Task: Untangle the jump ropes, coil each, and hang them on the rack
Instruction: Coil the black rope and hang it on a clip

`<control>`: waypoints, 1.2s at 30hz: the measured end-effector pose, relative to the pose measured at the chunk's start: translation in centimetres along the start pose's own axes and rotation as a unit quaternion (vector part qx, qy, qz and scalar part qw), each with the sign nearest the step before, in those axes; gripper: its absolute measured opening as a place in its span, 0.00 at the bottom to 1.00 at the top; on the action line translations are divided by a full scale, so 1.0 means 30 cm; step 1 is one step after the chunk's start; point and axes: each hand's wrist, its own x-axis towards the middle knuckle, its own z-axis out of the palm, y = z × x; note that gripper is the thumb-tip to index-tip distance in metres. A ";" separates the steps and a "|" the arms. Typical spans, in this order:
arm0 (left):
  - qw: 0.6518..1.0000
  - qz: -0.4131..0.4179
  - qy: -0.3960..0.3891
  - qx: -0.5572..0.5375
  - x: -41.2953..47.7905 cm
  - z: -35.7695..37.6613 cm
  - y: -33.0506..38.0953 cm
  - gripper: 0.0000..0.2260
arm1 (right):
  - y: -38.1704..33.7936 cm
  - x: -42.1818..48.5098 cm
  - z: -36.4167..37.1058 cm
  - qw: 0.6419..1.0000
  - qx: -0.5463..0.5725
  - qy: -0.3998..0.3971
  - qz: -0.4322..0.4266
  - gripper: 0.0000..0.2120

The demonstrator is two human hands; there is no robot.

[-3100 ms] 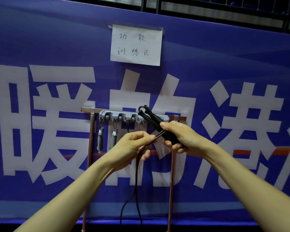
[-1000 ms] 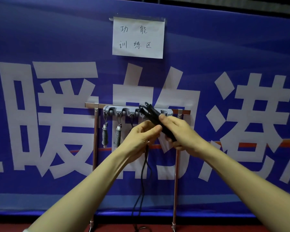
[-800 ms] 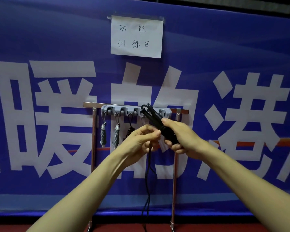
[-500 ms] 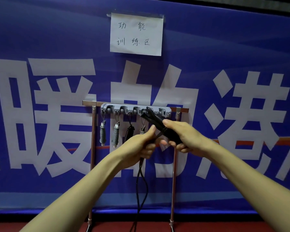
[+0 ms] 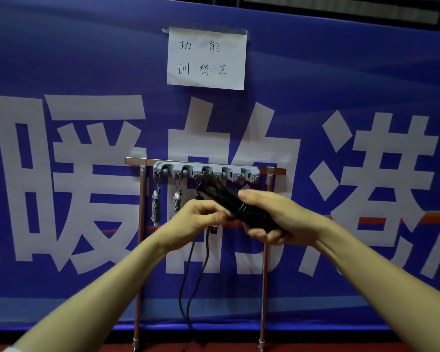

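- Two hands share one black jump rope (image 5: 249,212) in the head view: the right hand (image 5: 285,219) grips its bundled handles (image 5: 214,193), and the left hand (image 5: 198,219) pinches the cord (image 5: 186,280) beside them, slack hanging below.
- Handles slant up-left, tips just under the rack (image 5: 254,174); the right hand looks nearer its free hooks (image 5: 228,172).

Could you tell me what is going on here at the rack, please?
A person stands at the hook rack, working on a black jump rope. The right hand grips its bundled handles, and the left hand pinches the cord beside them; the rest of the cord hangs loose toward the floor. Two grey handles hang from the left hooks.
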 end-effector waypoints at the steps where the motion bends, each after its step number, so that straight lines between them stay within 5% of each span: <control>1: 0.999 0.008 -0.017 0.039 0.001 -0.014 0.016 0.08 | -0.003 -0.008 0.000 0.999 0.001 -0.034 0.028 0.22; 6: 0.944 0.071 -0.100 0.305 0.060 -0.089 0.126 0.07 | 0.034 0.003 -0.009 0.963 0.125 -0.166 0.171 0.22; 9: 0.889 0.094 -0.162 0.418 0.109 -0.077 0.175 0.08 | 0.038 0.031 -0.017 0.955 0.050 -0.204 0.210 0.20; 13: 0.814 0.108 -0.158 0.548 0.126 -0.055 0.202 0.06 | 0.001 0.057 -0.020 0.961 -0.081 -0.129 0.233 0.20; 16: 0.784 0.113 -0.057 0.608 0.109 -0.050 0.174 0.06 | -0.005 0.092 -0.020 0.944 -0.306 0.018 0.125 0.17; 18: 0.831 0.077 0.030 0.550 0.095 -0.025 0.146 0.07 | 0.012 0.109 -0.021 0.853 -0.501 0.140 0.048 0.17; 21: 0.962 -0.088 0.107 0.237 0.079 0.008 0.117 0.10 | 0.039 0.114 -0.035 0.675 -0.679 0.287 -0.022 0.19; 24: 0.971 -0.234 0.029 -0.042 0.075 0.018 0.095 0.20 | 0.050 0.118 -0.047 0.590 -0.739 0.317 -0.075 0.23; 29: 0.938 -0.232 0.020 -0.255 0.089 0.040 0.083 0.12 | 0.041 0.129 -0.065 0.532 -0.742 0.356 -0.196 0.21; 36: 0.963 -0.192 0.053 -0.182 0.095 0.033 0.114 0.06 | 0.001 0.103 -0.073 0.506 -0.725 0.395 -0.249 0.22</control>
